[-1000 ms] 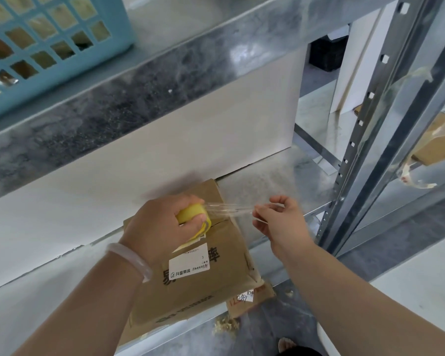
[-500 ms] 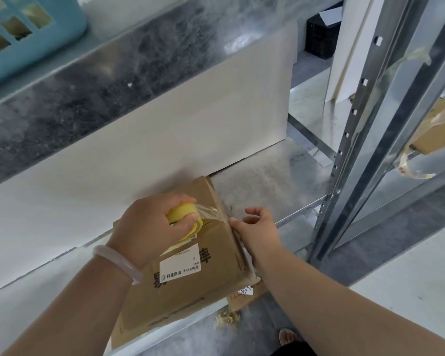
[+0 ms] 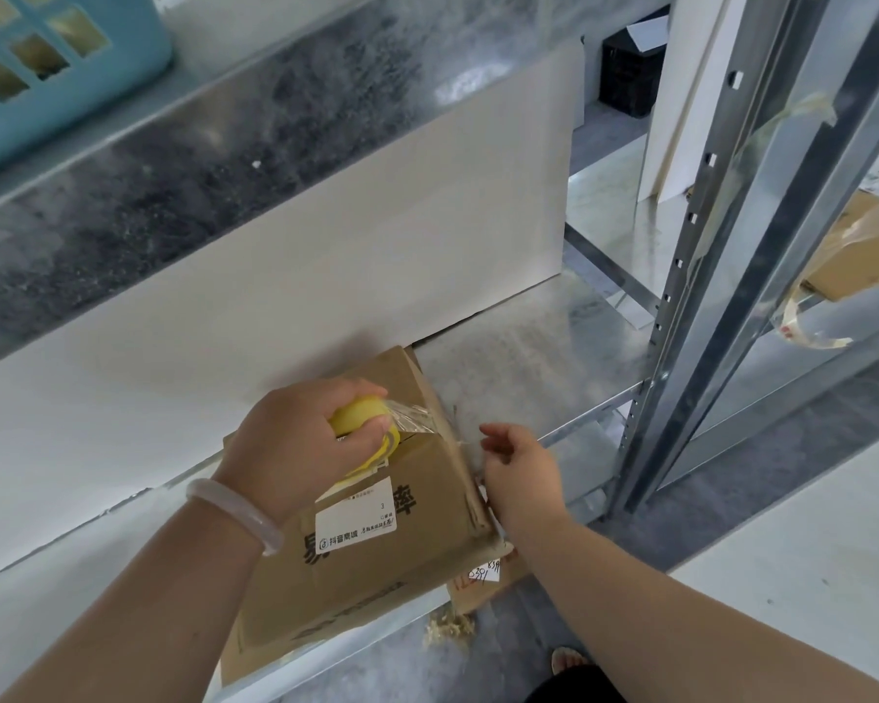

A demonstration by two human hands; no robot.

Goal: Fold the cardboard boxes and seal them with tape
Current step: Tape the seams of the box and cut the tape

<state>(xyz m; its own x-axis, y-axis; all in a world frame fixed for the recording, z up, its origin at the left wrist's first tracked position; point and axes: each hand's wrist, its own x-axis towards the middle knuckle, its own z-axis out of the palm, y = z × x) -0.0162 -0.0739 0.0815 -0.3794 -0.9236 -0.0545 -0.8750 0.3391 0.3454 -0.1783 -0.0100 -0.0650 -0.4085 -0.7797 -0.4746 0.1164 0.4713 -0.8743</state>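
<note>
1. One cardboard box (image 3: 376,540) lies on the metal shelf (image 3: 529,357), overhanging its front edge; its one white label (image 3: 355,520) reads "抖音商城" and "3".
2. One yellow tape roll (image 3: 359,423) rests on the box top, grasped by the left hand (image 3: 295,443); clear tape (image 3: 412,416) runs from it towards the box's right edge.
3. The right hand (image 3: 518,479) touches the box's right side, fingers bent; whether it pinches the tape, I cannot tell.
4. One blue basket (image 3: 72,93) stands on the upper shelf (image 3: 224,159); one pale bracelet (image 3: 234,515) circles the left wrist.

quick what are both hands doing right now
left hand: grips the yellow tape roll on the cardboard box
right hand: beside the box's right edge, loosely curled; cannot tell if it holds anything
</note>
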